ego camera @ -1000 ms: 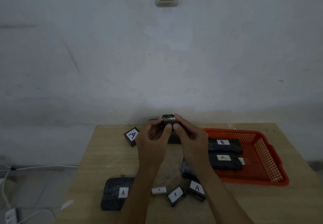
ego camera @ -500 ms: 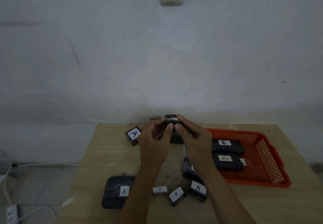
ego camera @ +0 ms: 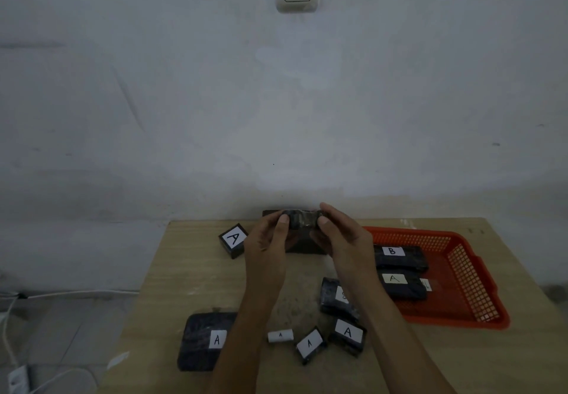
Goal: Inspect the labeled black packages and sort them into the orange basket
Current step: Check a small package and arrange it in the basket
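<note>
While w/ both hands (ego camera: 307, 240): small, maybe glossy-wrapped black pkg (ego camera: 302, 220).

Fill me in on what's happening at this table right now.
A person holds a small black package up between both hands, the left hand and the right hand pinching its ends, apparently to inspect it. No label shows on it from here. The orange basket on the right already holds a package labeled B and one labeled A. Several more labeled black packages lie loose on the wooden table, most of them marked A.
</note>
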